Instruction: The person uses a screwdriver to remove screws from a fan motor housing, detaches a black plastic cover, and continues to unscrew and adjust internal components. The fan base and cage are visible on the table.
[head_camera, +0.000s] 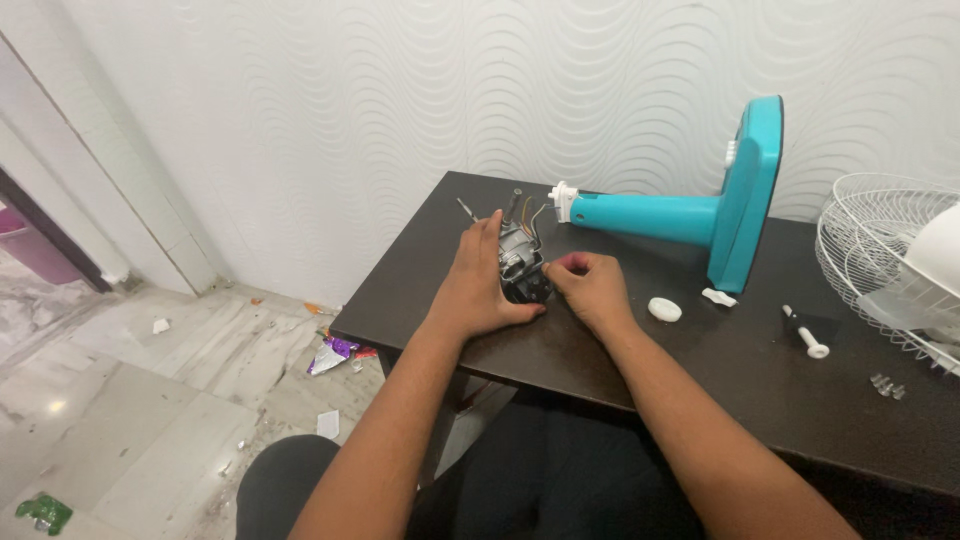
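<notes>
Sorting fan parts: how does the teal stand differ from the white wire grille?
The teal stand is solid plastic; the white wire grille is open mesh. The stand lies on its side mid-table, wholly in view; the grille sits at the table's right end, cut off by the frame. Both rest on the dark table, untouched by either hand.
</notes>
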